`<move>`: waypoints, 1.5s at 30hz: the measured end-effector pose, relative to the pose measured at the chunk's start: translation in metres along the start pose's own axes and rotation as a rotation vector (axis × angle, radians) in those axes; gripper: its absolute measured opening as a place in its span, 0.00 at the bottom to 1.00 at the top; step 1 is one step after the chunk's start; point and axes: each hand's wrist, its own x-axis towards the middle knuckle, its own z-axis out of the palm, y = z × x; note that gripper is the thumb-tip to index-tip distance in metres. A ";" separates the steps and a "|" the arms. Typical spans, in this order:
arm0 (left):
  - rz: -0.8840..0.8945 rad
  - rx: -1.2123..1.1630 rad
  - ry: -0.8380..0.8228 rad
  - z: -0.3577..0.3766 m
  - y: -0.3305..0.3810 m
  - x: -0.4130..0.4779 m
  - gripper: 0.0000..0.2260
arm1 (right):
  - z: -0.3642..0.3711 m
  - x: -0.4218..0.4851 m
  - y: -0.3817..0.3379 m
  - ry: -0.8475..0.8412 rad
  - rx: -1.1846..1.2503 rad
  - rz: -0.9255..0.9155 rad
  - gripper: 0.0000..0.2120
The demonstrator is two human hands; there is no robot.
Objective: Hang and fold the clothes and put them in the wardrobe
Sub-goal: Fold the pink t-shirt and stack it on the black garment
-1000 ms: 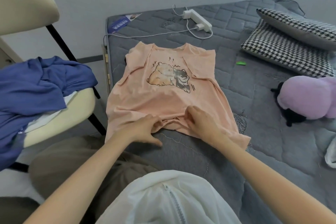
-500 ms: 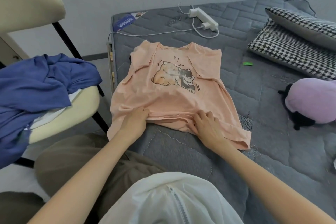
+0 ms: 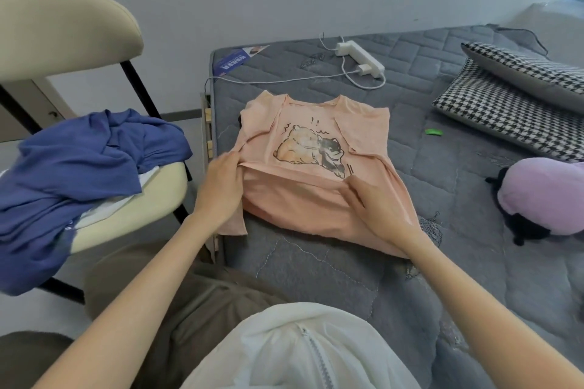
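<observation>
On the bed [image 3: 442, 262] lies a pink shirt [image 3: 316, 208], its hem folded up toward the print; the left hand [image 3: 222, 189] and right hand [image 3: 376, 208] grip the fold.

Peach T-shirt [image 3: 316, 208] with a cartoon animal print, lying front up near the corner of the grey mattress [image 3: 442, 174], sides folded inward, lower hem doubled up to just beneath the print, blue garment [image 3: 85, 167] crumpled on the chair [image 3: 63, 31] seat
</observation>
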 end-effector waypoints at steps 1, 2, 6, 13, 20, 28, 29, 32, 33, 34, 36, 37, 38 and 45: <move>-0.019 0.022 0.055 -0.006 0.002 0.002 0.08 | -0.006 0.005 -0.001 0.034 0.021 -0.025 0.14; -0.042 0.057 0.106 -0.011 0.004 0.004 0.09 | -0.009 0.011 -0.001 0.056 0.018 -0.042 0.16; -0.144 0.143 0.250 -0.029 0.013 0.001 0.10 | -0.017 0.024 -0.006 0.115 -0.069 -0.122 0.19; -0.245 0.061 0.167 -0.048 0.011 -0.009 0.06 | -0.012 0.029 -0.001 0.046 -0.327 -0.185 0.05; -0.235 0.114 -0.244 -0.048 -0.002 0.002 0.14 | 0.002 0.034 0.032 -0.134 -0.389 0.149 0.06; -0.104 0.305 -0.307 -0.026 -0.027 0.037 0.07 | 0.000 0.053 0.038 -0.014 -0.373 0.321 0.12; -0.072 0.365 -0.279 -0.021 -0.030 0.045 0.06 | 0.001 0.060 0.040 0.027 -0.376 0.318 0.12; -0.060 0.493 -0.278 -0.008 -0.028 0.070 0.11 | 0.003 0.082 0.050 0.091 -0.361 0.336 0.08; -0.069 0.514 -0.275 -0.004 -0.026 0.078 0.15 | 0.003 0.089 0.054 0.081 -0.358 0.348 0.09; -0.072 0.528 -0.265 0.000 -0.024 0.086 0.17 | 0.003 0.096 0.059 0.065 -0.356 0.363 0.11; -0.051 0.547 -0.249 0.008 -0.022 0.104 0.17 | 0.004 0.109 0.070 0.043 -0.352 0.394 0.11; -0.042 0.551 -0.244 0.013 -0.021 0.113 0.17 | 0.004 0.115 0.077 0.034 -0.351 0.406 0.11; -0.035 0.551 -0.242 0.018 -0.020 0.122 0.17 | 0.006 0.121 0.083 0.024 -0.350 0.419 0.11; 0.014 0.542 -0.287 0.055 -0.021 0.182 0.15 | 0.017 0.158 0.119 -0.074 -0.362 0.483 0.15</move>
